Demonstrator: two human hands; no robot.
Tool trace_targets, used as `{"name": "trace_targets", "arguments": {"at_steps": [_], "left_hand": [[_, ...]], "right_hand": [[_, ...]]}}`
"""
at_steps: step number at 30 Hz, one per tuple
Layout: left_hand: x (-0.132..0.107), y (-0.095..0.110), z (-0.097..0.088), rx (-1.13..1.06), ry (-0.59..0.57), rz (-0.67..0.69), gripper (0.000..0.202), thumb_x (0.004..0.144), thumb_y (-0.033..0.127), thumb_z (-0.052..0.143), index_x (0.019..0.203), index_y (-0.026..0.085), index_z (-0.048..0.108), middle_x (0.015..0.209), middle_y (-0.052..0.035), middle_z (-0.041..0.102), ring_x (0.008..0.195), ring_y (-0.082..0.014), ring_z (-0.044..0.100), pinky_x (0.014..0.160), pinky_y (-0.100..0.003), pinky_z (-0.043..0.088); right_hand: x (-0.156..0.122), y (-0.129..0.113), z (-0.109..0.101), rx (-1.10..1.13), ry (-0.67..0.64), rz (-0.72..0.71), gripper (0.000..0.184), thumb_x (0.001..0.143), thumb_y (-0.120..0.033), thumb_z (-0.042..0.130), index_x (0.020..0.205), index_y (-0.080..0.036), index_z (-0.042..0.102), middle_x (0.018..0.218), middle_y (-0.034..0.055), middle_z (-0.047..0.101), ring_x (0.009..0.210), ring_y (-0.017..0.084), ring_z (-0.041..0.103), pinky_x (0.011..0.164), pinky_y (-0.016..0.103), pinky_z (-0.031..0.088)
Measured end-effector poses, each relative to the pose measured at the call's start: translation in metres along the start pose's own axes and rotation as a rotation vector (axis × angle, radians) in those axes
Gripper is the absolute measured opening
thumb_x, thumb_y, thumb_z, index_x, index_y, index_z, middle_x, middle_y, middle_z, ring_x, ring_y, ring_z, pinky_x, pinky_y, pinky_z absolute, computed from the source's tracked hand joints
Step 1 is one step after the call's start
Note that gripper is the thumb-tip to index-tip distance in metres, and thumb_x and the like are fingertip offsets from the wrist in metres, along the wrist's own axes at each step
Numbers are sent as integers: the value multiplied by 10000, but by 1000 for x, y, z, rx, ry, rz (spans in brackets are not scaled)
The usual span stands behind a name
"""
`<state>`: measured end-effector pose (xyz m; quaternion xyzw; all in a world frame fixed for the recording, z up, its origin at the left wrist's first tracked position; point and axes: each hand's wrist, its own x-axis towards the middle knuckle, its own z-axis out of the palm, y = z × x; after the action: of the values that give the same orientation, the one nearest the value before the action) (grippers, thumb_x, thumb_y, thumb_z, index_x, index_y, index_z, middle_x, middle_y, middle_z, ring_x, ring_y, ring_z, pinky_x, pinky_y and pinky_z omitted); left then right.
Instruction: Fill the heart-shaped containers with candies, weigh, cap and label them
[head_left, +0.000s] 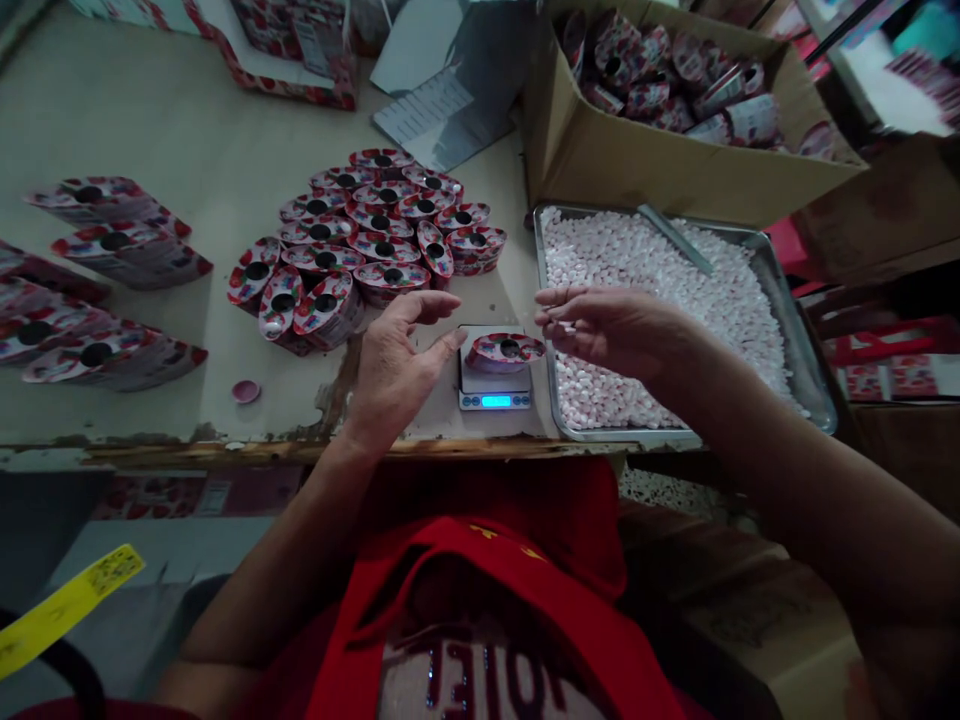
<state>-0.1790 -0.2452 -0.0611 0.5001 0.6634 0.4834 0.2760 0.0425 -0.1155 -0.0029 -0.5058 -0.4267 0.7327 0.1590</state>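
Observation:
A small digital scale [495, 388] with a lit blue display sits at the table's front edge. On it stands a red patterned pouch [506, 352] with a round opening on top. My left hand [394, 360] hovers just left of the scale, fingers curved and apart, holding nothing. My right hand [600, 325] is just right of the pouch, above the metal tray [795, 330], with its fingers pressed together on a few small pale candies [556, 322]. The tray is full of white and pink candies [675, 290].
A cluster of several filled pouches [367, 240] stands behind my left hand. Flat pouch stacks [105, 270] lie at the left. A cardboard box [675, 160] of pouches sits behind the tray. A metal scoop handle [675, 240] lies in the candies. A pink cap [245, 390] lies near the table edge.

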Motion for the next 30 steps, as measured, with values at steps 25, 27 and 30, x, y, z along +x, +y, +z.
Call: {"name": "trace_targets", "arguments": {"at_steps": [25,27,30], "left_hand": [[16,31,-8,487,-154,243,270,924,198,733,1176,293,709,1192,-64,724,1122,-270,678,956,-412,569],[38,33,-71,477,73,229,327,863,191,810,1156,285,703,1201,-59,709,1104,-263,679,1013,-426,544],[90,18,-181,605,348,111,483,750,194,903,1185,214,693,1175,-48,699,1043,-238,664,1066,-425,493]], "right_hand": [[16,-16,14,-59,-148,-295,302,670,-232,864,936,-197,724,953,55,747,602,82,474,515,239,356],[28,-15,26,-151,-160,-350,296,709,-299,843,966,-200,735,840,25,702,574,86,445,517,252,326],[51,-5,57,-434,-115,-525,270,830,-432,769,937,-185,751,717,-3,633,587,107,464,573,266,337]]}}
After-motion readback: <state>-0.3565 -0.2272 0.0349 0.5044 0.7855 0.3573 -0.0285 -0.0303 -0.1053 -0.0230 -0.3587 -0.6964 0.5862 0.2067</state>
